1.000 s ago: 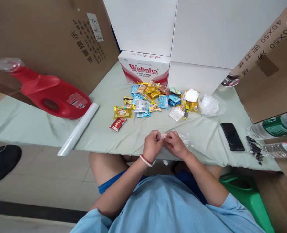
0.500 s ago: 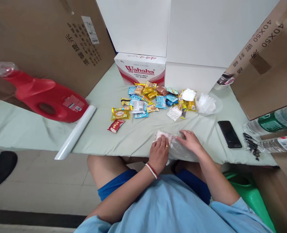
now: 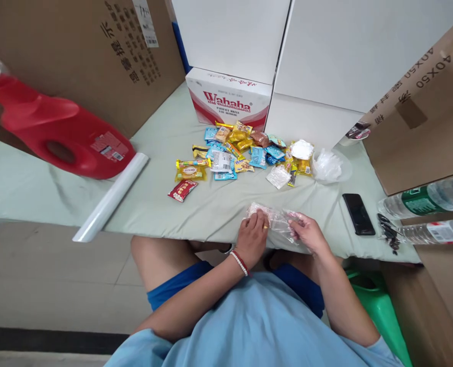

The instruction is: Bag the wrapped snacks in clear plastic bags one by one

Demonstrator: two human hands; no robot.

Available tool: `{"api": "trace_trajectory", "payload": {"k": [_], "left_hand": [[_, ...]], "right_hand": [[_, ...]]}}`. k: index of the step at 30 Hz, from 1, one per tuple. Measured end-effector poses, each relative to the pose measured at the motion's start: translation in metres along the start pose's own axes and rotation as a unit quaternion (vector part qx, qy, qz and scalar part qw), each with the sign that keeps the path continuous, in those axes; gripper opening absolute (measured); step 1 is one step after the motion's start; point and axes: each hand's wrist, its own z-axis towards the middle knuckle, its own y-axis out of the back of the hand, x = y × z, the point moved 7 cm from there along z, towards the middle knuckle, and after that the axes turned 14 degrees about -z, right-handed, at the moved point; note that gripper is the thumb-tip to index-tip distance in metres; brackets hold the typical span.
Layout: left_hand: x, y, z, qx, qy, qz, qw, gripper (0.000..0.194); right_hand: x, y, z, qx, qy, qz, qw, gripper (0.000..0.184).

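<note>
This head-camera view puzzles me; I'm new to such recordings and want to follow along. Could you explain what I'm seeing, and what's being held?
There is no robot here: these are a person's own bare hands. The camera sits on that person's head, looking forward and down, so the arms enter from the bottom.

The left hand, with a bracelet at its wrist, rests on crinkled clear plastic at the near edge of the table. The right hand pinches the same plastic farther right.

Beyond them, on pale green cloth, lies a heap of wrapped snacks before a Wahaha water carton. To the left are a red jug and a white roll; to the right, a black smartphone.
</note>
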Motion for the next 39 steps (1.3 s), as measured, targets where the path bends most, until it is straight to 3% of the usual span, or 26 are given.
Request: {"api": "trace_trajectory", "payload": {"k": [3, 5, 8, 11, 15, 18, 19, 21, 24, 28, 31, 33, 36, 39], "left_hand": [[-0.004, -0.001, -0.001, 0.013, -0.016, 0.010, 1.000, 0.049], [-0.009, -0.003, 0.000, 0.019, -0.027, 0.013, 0.999, 0.049], [-0.015, -0.006, 0.002, 0.023, -0.031, -0.004, 0.999, 0.048], [-0.008, -0.001, 0.002, 0.011, -0.017, -0.053, 0.998, 0.046], [0.026, 0.026, -0.008, -0.077, -0.015, -0.221, 0.972, 0.036], [0.072, 0.044, -0.017, -0.201, 0.103, -0.282, 0.932, 0.028], [0.082, 0.044, -0.017, -0.213, 0.145, -0.272, 0.927, 0.024], [0.087, 0.034, -0.009, -0.174, 0.188, -0.242, 0.936, 0.019], [0.074, 0.017, 0.008, -0.102, 0.188, -0.244, 0.946, 0.016], [0.045, 0.023, 0.010, -0.157, 0.152, -0.307, 0.926, 0.017], [0.005, 0.034, 0.002, -0.202, 0.039, -0.278, 0.938, 0.024], [-0.029, 0.028, -0.005, -0.184, -0.073, -0.227, 0.954, 0.027], [-0.065, -0.002, -0.014, -0.110, -0.197, -0.172, 0.959, 0.025], [-0.071, -0.031, -0.021, -0.037, -0.240, -0.176, 0.954, 0.023]], "right_hand": [[0.020, 0.009, -0.003, -0.036, 0.017, 0.024, 0.999, 0.048], [0.039, 0.002, 0.003, -0.026, 0.037, 0.008, 0.999, 0.043], [0.068, -0.030, 0.022, 0.025, 0.081, -0.061, 0.995, 0.030], [0.085, -0.064, 0.042, 0.040, 0.140, -0.194, 0.970, 0.017], [0.087, -0.082, 0.046, 0.013, 0.217, -0.312, 0.925, 0.020], [0.083, -0.077, 0.035, -0.029, 0.270, -0.312, 0.911, 0.021], [0.081, -0.076, 0.032, -0.036, 0.275, -0.301, 0.912, 0.021], [0.077, -0.074, 0.029, -0.038, 0.271, -0.278, 0.921, 0.023], [0.074, -0.071, 0.024, -0.036, 0.254, -0.252, 0.933, 0.027], [0.064, -0.060, 0.005, -0.008, 0.175, -0.141, 0.974, 0.038], [0.049, -0.050, -0.017, 0.018, 0.102, 0.005, 0.995, 0.042], [0.035, -0.043, -0.029, 0.022, 0.062, 0.077, 0.995, 0.045], [0.010, -0.034, -0.034, -0.004, 0.012, 0.120, 0.993, 0.047], [-0.011, -0.028, -0.029, -0.027, -0.015, 0.148, 0.988, 0.049]]}}
